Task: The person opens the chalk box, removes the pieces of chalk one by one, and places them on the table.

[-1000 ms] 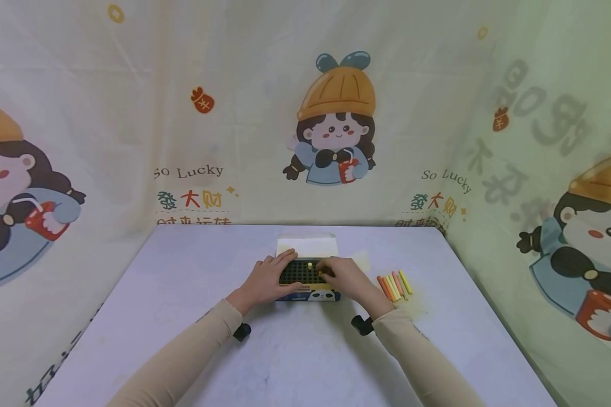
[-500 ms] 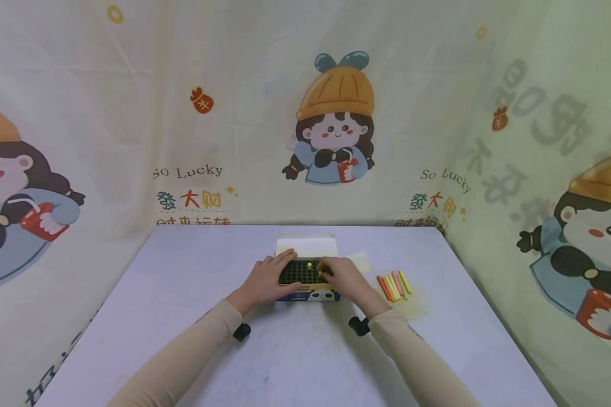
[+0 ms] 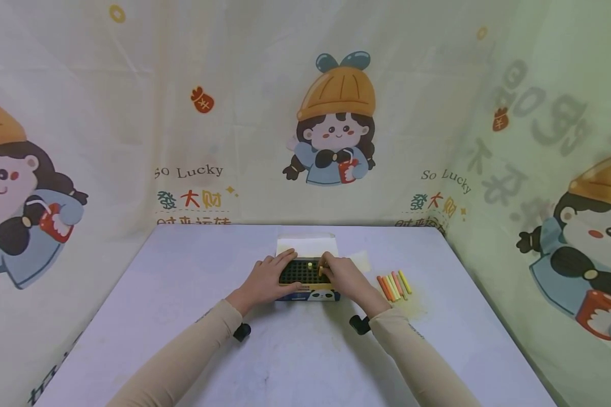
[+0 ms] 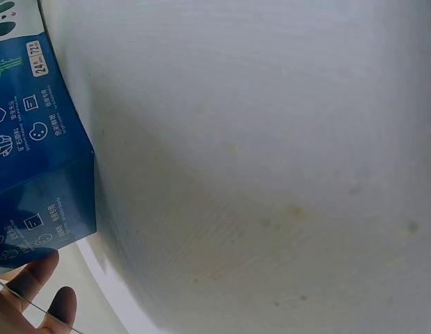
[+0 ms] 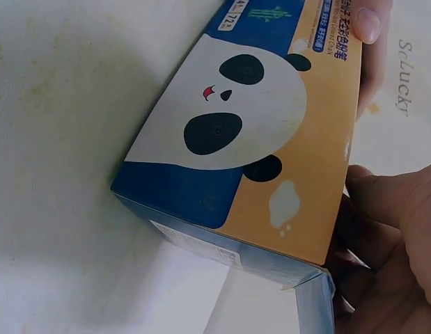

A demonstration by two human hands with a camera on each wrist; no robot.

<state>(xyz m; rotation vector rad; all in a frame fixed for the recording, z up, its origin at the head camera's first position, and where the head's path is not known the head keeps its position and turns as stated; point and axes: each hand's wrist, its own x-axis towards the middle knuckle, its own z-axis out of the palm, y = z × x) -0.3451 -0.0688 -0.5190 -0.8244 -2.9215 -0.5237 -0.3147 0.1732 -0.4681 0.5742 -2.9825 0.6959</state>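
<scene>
A chalk box (image 3: 313, 295) with a panda on its blue and yellow front stands at the table's middle, its lid raised behind. Inside is a black holder (image 3: 297, 272) with rows of holes. One pale yellow chalk (image 3: 310, 265) stands in it. My left hand (image 3: 267, 278) holds the box's left end, thumb along the front edge and fingers towards the back. With thumb and fingers my right hand (image 3: 347, 277) pinches a yellow-orange chalk stick (image 3: 321, 272) over the holder's right part. In the right wrist view the box wall hides that chalk.
Several coloured chalk sticks (image 3: 394, 286) lie side by side on the white table (image 3: 209, 362), right of my right hand. The box's white lid flap (image 3: 307, 246) stands up at the back. A pale yellowish sheet or patch (image 3: 360, 261) lies behind my right hand.
My right fingertips have risen slightly at the holder, and more of the yellow-orange chalk shows beneath them. My left hand and the box have stayed in place.
</scene>
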